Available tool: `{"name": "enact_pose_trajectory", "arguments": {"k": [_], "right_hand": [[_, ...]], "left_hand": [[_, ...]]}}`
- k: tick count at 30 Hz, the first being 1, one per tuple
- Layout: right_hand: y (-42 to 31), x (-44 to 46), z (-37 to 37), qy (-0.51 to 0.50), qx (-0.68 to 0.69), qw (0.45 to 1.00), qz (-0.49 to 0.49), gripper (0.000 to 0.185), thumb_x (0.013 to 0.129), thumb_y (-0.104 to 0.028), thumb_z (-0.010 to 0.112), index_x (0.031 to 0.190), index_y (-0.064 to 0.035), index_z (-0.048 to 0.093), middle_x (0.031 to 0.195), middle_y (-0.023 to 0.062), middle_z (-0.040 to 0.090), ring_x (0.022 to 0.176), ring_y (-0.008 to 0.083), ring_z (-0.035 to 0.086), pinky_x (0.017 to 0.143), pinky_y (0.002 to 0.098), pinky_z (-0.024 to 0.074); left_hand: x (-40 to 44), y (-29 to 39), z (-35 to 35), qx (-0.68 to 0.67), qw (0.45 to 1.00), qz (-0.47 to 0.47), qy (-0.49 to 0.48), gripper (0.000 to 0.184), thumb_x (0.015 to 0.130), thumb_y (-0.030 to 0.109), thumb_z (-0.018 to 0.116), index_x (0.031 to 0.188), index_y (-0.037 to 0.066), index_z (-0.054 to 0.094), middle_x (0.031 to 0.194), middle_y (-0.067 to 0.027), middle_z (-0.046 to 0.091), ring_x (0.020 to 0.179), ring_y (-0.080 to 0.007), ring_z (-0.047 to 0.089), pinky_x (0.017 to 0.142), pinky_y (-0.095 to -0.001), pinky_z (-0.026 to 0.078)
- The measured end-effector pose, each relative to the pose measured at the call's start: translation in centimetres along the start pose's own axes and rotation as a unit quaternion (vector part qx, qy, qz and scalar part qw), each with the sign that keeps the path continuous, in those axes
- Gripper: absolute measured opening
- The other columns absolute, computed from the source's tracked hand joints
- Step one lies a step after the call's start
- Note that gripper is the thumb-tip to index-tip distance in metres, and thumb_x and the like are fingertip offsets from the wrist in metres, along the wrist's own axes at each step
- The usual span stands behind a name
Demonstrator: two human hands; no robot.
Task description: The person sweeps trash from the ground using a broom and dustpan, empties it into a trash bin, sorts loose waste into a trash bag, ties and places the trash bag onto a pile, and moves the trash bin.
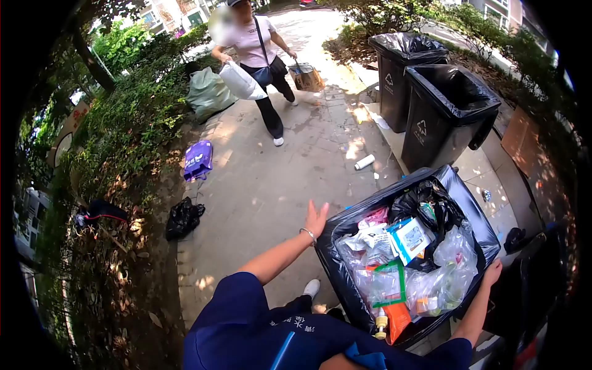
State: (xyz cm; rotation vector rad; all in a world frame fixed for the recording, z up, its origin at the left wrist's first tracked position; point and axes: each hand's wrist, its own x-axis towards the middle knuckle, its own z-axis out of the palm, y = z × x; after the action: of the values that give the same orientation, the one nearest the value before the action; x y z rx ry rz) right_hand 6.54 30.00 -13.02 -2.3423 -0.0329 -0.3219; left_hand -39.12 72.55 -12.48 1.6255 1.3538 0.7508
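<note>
In front of me stands a trash bin [457, 176] lined with a black bag and full of refuse. Clear plastic bags [455, 253], a blue and white packet [408, 239], an orange piece [398, 322] and a black bag [412, 200] lie in it. My left hand [316, 220], with a bracelet at the wrist, is beside the bin's far left rim, its fingers spread and holding nothing. On the right side, my right hand [492, 273] grips the rim of the bin over the liner; its fingertips are partly hidden.
Two more lined bins [425, 132] [388, 92] stand at the far right. A person [259, 49] walks up carrying a white bag [242, 81] and a brown bag [306, 78]. A large sack [208, 92], purple bag [198, 160], black bag [184, 219] and white roll [364, 162] lie on the pavement.
</note>
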Motion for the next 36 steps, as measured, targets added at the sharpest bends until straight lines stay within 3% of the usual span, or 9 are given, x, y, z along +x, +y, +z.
{"name": "enact_pose_trajectory", "arguments": {"k": [2,10,13,17,21,23,26,30,36], "right_hand": [[-0.2,-0.1,-0.1,0.039,0.017,0.999,-0.007,0.04,0.082,-0.034,0.04,0.098,0.0011,0.051,0.096,0.0188,0.054,0.09,0.0321,0.049,0.078,0.0339,0.0375],[0.1,-5.6,-5.0,0.119,-0.008,0.991,-0.056,0.035,0.078,-0.022,0.049,0.103,0.002,0.048,0.102,0.0175,0.05,0.095,0.0287,0.046,0.082,0.0334,0.0368],[-2.8,-9.3,-8.0,0.141,-0.033,0.989,-0.023,0.036,0.076,-0.019,0.051,0.105,0.0011,0.046,0.107,0.0164,0.047,0.099,0.0275,0.043,0.084,0.0326,0.035],[-7.5,-13.3,-9.7,0.135,-0.003,0.98,-0.145,0.04,0.075,-0.012,0.05,0.112,-0.0015,0.039,0.115,0.0146,0.038,0.105,0.0256,0.037,0.087,0.0316,0.0311],[-18.0,-19.0,-9.7,0.053,0.141,0.972,-0.178,0.053,0.075,-0.009,0.052,0.122,-0.006,0.028,0.125,0.0124,0.027,0.112,0.0272,0.032,0.092,0.0356,0.025],[-24.5,-21.9,-10.4,0.024,0.183,0.949,-0.257,0.073,0.066,-0.013,0.062,0.125,-0.0043,0.021,0.126,0.0141,0.025,0.115,0.0278,0.027,0.095,0.0352,0.0215],[-31.4,-25.5,-12.0,0.023,0.101,0.89,-0.444,0.104,0.046,-0.045,0.072,0.126,-0.0057,0.018,0.129,0.0175,0.02,0.119,0.0326,0.02,0.097,0.0391,0.0165],[-32.5,-27.2,-8.7,-0.071,-0.007,0.892,-0.447,0.103,0.04,-0.033,0.076,0.125,-0.0074,0.022,0.127,0.0174,0.023,0.118,0.0365,0.02,0.096,0.0457,0.0176],[-31.8,-24.8,-2.7,-0.04,-0.011,0.924,-0.38,0.083,0.046,-0.031,0.074,0.115,-0.0062,0.035,0.11,0.0158,0.04,0.103,0.0321,0.037,0.089,0.0408,0.0284]], "left_hand": [[2.8,2.5,-1.8,0.014,0.991,-0.111,0.08,0.093,0.066,0.052,0.055,0.125,-0.005,0.011,0.125,-0.0247,0.025,0.116,-0.0298,0.028,0.095,-0.0349,0.023],[14.5,13.9,-10.3,0.022,0.967,-0.011,0.254,0.117,0.049,0.051,0.068,0.125,-0.004,-0.002,0.13,-0.0236,0.008,0.122,-0.0313,0.011,0.098,-0.0358,0.018],[16.4,16.9,-10.8,0.021,0.963,0.02,0.268,0.123,0.046,0.053,0.069,0.125,-0.004,-0.006,0.13,-0.025,0.007,0.122,-0.0308,0.01,0.098,-0.0354,0.018],[15.0,20.8,-9.1,-0.004,0.965,0.149,0.218,0.123,0.044,0.053,0.07,0.124,-0.007,-0.002,0.128,-0.0271,0.012,0.121,-0.033,0.015,0.098,-0.0356,0.017],[8.7,21.8,-3.7,-0.15,0.908,0.372,-0.118,0.104,0.053,0.033,0.073,0.125,-0.006,0.008,0.127,-0.0232,0.019,0.12,-0.0295,0.018,0.098,-0.0318,0.016],[4.0,21.1,-0.5,-0.238,0.876,0.235,-0.348,0.095,0.055,0.022,0.073,0.125,0.003,0.012,0.122,-0.0142,0.029,0.114,-0.0259,0.029,0.087,-0.0358,0.034],[-3.1,18.9,2.3,-0.302,0.821,0.24,-0.421,0.079,0.066,0.012,0.063,0.125,0.005,0.012,0.121,-0.0136,0.03,0.105,-0.0234,0.041,0.081,-0.0331,0.04],[-7.1,13.1,2.9,-0.199,0.764,0.203,-0.58,0.08,0.075,0.014,0.055,0.129,0.01,-0.004,0.127,-0.0189,0.022,0.104,-0.0235,0.043,0.084,-0.0333,0.038],[-7.2,10.6,-1.8,-0.155,0.785,0.236,-0.551,0.053,0.076,0.005,0.05,0.123,0.001,0.025,0.11,-0.0159,0.046,0.096,-0.0193,0.05,0.079,-0.0274,0.041]]}}
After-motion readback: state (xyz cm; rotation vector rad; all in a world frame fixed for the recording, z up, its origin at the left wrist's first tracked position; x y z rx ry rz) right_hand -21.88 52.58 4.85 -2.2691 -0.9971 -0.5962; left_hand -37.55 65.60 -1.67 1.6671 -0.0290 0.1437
